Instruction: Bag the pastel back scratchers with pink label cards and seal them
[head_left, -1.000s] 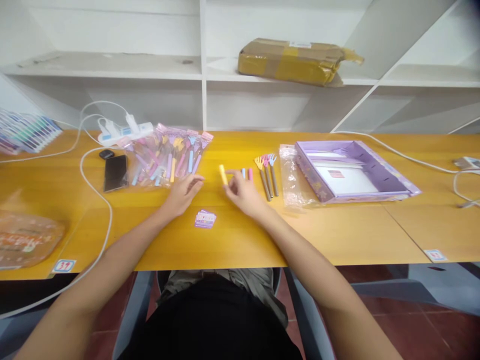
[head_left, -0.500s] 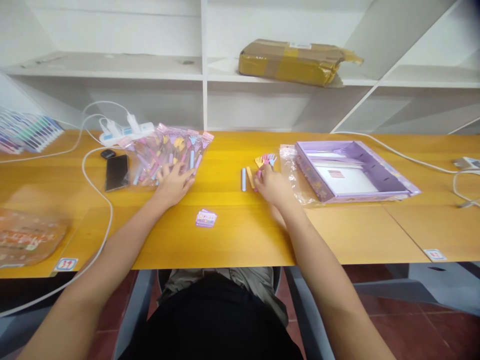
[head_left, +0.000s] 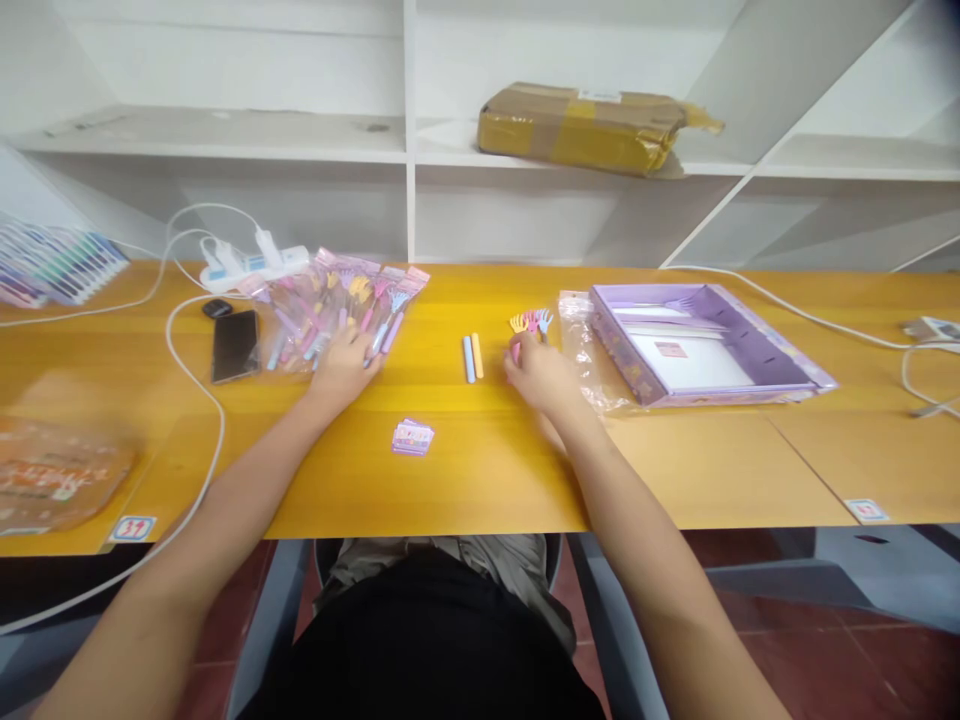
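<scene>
My right hand (head_left: 541,368) is closed around small hand-shaped back scratchers; their yellow, pink and blue claw heads (head_left: 531,322) stick out beyond my fingers. A bit of pink handle shows at the fingertips, and the rest is hidden by the hand. Just left of it, a light blue stick (head_left: 469,359) and a yellow stick (head_left: 478,356) lie side by side on the table. My left hand (head_left: 346,365) rests with fingers apart on a spread of clear bags (head_left: 311,305) containing similar colourful back scratchers. Several small printed cards (head_left: 412,437) lie in front, between my hands.
On the right stands an open purple box (head_left: 652,385), with a clear plastic bag (head_left: 585,345) beside it. Left are a phone (head_left: 235,346), a power strip (head_left: 274,264), a white cable (head_left: 217,420) and an orange package (head_left: 60,475). A taped parcel (head_left: 581,130) sits on the shelf.
The blue and yellow sticks have shifted left, away from my right hand, and now lie closer together. Under my left hand, the bagged scratchers at the right end have moved slightly.
</scene>
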